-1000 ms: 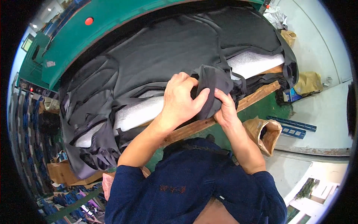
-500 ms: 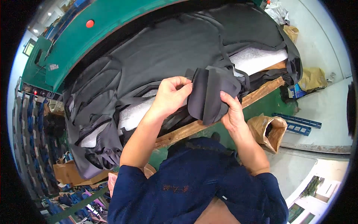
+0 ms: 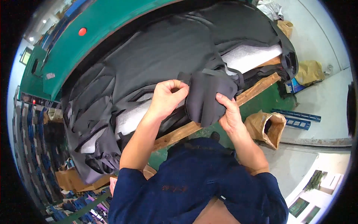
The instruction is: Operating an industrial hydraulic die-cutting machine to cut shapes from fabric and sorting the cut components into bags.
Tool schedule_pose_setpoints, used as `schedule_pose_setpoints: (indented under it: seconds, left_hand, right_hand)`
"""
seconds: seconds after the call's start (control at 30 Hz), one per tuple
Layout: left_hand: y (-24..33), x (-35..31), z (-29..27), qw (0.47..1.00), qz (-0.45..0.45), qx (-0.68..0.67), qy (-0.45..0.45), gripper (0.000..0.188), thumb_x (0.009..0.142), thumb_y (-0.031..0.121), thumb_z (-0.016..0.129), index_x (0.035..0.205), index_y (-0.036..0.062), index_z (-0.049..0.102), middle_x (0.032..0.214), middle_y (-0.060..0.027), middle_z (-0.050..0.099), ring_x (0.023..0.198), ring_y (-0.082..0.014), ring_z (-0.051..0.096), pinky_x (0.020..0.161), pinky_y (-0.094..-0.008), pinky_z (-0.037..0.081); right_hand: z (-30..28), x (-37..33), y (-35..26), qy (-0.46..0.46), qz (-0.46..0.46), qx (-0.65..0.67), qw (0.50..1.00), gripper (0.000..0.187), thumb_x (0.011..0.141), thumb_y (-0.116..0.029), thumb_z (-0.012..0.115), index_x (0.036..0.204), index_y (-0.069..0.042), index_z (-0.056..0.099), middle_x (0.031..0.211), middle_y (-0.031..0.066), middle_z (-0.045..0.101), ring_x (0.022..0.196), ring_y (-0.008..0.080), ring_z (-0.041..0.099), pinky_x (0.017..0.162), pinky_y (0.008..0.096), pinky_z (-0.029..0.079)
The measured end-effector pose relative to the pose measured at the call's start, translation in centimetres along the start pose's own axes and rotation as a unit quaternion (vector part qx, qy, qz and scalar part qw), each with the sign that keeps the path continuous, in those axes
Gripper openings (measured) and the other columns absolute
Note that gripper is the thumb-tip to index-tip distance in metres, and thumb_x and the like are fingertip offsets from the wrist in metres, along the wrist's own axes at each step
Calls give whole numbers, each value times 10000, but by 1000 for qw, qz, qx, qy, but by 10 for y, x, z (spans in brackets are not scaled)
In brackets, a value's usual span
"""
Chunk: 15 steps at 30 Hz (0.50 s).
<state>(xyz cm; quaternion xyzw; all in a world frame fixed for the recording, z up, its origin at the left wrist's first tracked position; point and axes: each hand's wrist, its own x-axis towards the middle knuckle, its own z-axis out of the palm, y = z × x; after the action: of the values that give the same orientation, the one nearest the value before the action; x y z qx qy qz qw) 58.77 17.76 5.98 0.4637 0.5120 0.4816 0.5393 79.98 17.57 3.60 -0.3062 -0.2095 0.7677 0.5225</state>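
Note:
In front of me I hold a rounded, black piece of sheet material, seemingly several layers together. My right hand grips it at its right edge, thumb on top and the other fingers underneath. At the left edge, my left hand is closed in a pinch, thumb and forefinger tips together against the rim. Behind and below the piece, a large black sheet with cut-out outlines and loose strips lies over a long bench. White backing shows through its gaps.
A wooden beam runs along the bench's near edge. Beyond is a green machine with a red button. An open brown paper sack and blue slotted rails stand right; a cardboard box sits lower left.
The black piece has flattened, its raised fold now lying down. Both hands have shifted slightly left, and the whole view has moved a little.

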Motion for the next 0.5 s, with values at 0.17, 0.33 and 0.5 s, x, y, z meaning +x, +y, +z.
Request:
schedule_pose_setpoints:
  seconds: [0.17, 0.33, 0.5]
  left_hand:
    - [12, 4, 34, 999, 8, 16, -28, 94, 841, 56, 694, 892, -22, 678, 808, -17, 659, 705, -49, 564, 645, -208, 473]
    - [5, 24, 77, 995, -17, -41, -85, 113, 847, 22, 689, 955, 2, 662, 836, -4, 647, 727, -59, 573, 679, -212, 487]
    - [-10, 51, 132, 984, -17, -74, -162, 300, 859, -58, 627, 1146, 6, 572, 1060, -46, 611, 904, -82, 577, 792, -220, 485]
  right_hand:
    - [-28, -10, -17, 17, -25, 21, 999, 503, 832, -103, 687, 1284, -23, 482, 1186, 92, 596, 1089, 230, 594, 961, 399, 495]
    - [-79, -26, -45, 61, -54, 55, 995, 475, 823, -99, 697, 1255, -26, 513, 1145, 85, 620, 1059, 224, 609, 949, 396, 499]
    - [-140, -51, -75, 142, -122, 87, 979, 475, 807, -91, 709, 1243, -30, 530, 1141, 82, 625, 1053, 221, 612, 936, 384, 498]
